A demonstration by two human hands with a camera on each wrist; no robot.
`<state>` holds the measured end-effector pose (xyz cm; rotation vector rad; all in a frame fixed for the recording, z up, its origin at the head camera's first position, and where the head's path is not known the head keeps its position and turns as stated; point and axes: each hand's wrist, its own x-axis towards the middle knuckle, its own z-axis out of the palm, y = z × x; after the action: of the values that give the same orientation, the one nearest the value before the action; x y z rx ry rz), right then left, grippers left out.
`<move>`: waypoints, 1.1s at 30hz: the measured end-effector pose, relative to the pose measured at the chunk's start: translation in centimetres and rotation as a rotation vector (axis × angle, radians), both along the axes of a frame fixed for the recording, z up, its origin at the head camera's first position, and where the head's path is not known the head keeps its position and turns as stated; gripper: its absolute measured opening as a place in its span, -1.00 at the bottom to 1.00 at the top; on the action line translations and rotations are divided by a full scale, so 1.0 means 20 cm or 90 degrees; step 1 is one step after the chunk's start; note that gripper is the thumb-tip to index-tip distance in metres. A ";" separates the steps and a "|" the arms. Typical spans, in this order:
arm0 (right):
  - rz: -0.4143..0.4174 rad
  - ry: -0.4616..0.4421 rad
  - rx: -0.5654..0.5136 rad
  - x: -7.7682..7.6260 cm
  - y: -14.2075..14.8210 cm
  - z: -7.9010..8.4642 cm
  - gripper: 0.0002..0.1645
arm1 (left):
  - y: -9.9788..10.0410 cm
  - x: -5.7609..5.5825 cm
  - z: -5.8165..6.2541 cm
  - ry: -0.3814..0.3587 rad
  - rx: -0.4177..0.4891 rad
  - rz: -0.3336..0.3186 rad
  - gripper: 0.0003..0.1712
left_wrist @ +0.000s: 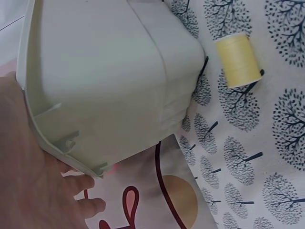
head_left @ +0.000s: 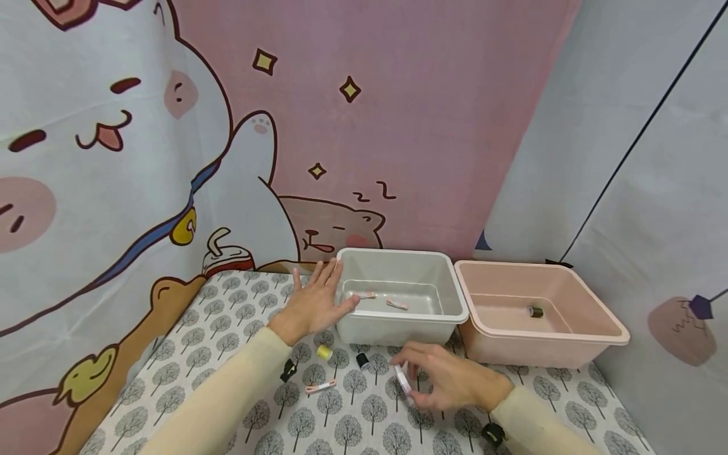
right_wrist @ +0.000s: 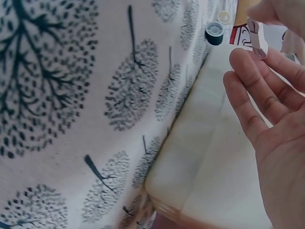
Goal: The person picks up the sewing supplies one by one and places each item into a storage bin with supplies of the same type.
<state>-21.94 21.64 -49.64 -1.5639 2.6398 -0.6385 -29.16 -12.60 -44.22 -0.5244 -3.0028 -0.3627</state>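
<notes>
A: Where is the bundle [head_left: 402,380] now?

B: In the right hand [head_left: 449,377], tilted, in front of the grey tub [head_left: 404,318] and to the right of the black spool [head_left: 362,361]. Whether its lower end touches the surface [head_left: 335,412], I cannot tell

A: And how do the hands stand?

B: Well apart. The right pinches the bundle between thumb and finger, seemingly near its two ends. The left hand [head_left: 313,304] is at the left side of the grey tub, fingers spread and straight by the rim; how firmly it bears there, I cannot tell

A: Would you call the bundle heavy?

B: I doubt it. It looks like thin pink cord folded up in a pale band, much like the other bundle [head_left: 320,387] lying nearby, so I expect next to no weight and nothing to shatter

A: Stiff, then?

B: Soft, I think, at the looped ends, and a little firmer where the band goes round. Squeezed end to end, it may bow or twist out of the fingertips

A: So where would you take hold?

B: Across the middle, over the band, thumb on one flat side and a finger on the other. A light pinch should do; if the band is smooth, a hasty one could let it slide off the cord
</notes>
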 end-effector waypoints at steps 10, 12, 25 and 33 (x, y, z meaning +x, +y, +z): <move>0.012 0.094 -0.049 -0.02 0.00 0.10 -0.22 | 0.01 0.00 0.06 0.007 -0.051 -0.012 0.26; 0.019 0.115 -0.059 -0.03 0.00 0.13 -0.22 | 0.02 0.00 0.06 0.000 -0.057 -0.005 0.27; 0.016 0.144 -0.083 -0.06 0.00 0.28 -0.22 | 0.06 0.01 0.06 -0.014 -0.046 0.016 0.39; 0.018 0.132 -0.085 -0.09 0.01 0.34 -0.21 | 0.06 0.02 0.04 -0.017 -0.028 0.015 0.41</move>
<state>-23.71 21.81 -42.92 -1.7922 2.7667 -0.6997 -28.86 -11.48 -43.38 -0.4902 -3.0457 -0.3046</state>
